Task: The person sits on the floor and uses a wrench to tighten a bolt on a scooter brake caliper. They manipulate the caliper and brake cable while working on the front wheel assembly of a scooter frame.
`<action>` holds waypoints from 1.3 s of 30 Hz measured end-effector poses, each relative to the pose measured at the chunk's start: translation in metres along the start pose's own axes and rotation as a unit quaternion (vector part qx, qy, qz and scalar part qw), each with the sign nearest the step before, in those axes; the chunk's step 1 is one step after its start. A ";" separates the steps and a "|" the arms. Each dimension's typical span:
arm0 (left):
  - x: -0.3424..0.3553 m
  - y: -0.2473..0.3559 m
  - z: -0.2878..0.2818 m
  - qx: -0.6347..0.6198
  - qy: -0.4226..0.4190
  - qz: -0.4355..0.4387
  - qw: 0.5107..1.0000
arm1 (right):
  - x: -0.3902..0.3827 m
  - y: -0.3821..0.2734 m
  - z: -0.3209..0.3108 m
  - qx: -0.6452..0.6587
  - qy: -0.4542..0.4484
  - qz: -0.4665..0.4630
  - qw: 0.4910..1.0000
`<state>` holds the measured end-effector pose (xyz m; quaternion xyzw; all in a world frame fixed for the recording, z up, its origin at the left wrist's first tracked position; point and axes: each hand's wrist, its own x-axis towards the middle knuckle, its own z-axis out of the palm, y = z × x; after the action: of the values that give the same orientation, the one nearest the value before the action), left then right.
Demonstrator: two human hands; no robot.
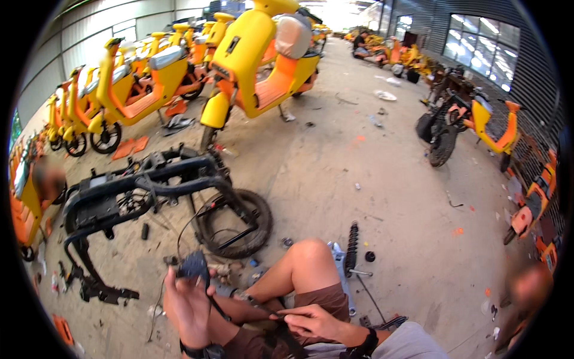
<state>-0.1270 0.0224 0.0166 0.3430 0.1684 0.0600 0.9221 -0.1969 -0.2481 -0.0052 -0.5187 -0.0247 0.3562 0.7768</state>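
My left hand (186,308) is raised, palm toward me, with its fingers round a small black box-shaped part (194,265) that has cables running from it. Lower and to the right, over my lap, my right hand (315,322) pinches a thin dark piece, perhaps a cable or strap end, mostly hidden by the fingers. Beyond my left hand lies a stripped black scooter frame (143,190) with its wheel (258,224) still in place. A thin black cable (181,239) rises from near the held part toward that wheel.
A black coil-spring shock absorber (353,244) lies right of my bent knee (311,260). Yellow scooters (245,54) crowd the left and back; a partly stripped one (490,128) stands at right. Blurred patches hide spots at both sides. Far off, another person (361,43) sits low.
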 end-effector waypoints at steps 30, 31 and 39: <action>-0.008 0.036 0.069 0.009 -0.168 -0.163 0.972 | -0.077 -0.133 0.039 -0.057 0.024 -0.182 0.981; -0.012 0.042 0.072 0.028 -0.175 -0.160 0.971 | -0.070 -0.138 0.047 -0.041 0.033 -0.191 0.980; -0.045 0.092 0.110 0.148 -0.185 -0.083 0.968 | -0.008 -0.161 0.050 -0.023 0.002 -0.247 0.969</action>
<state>-0.1301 0.0142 0.1662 0.4654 0.0296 -0.1064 0.8782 -0.1381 -0.2462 0.1531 -0.5146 -0.1589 0.1518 0.8288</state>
